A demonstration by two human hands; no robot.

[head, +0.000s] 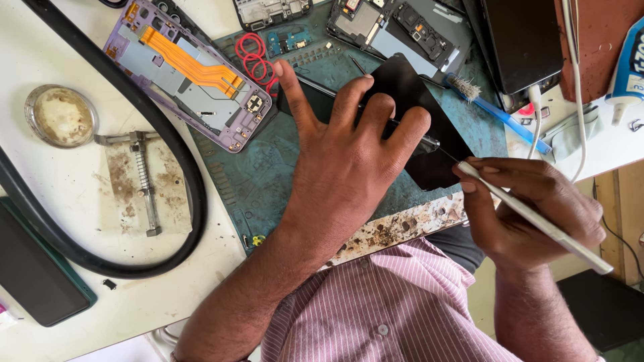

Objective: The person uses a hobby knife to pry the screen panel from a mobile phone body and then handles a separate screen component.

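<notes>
Pressing spread-fingered left hand point(349, 154) flat on glossy black phone panel point(429, 114), right hand point(537, 208) pinched closed around slim white metal pick point(537, 218), scuffed teal work mat point(261, 181) beneath

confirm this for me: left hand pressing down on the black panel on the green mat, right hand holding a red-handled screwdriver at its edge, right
Not quite. The right hand holds a slim white tool, not a red-handled screwdriver, as the head view shows. The rest stands: the left hand presses the black panel on the green mat.
</notes>
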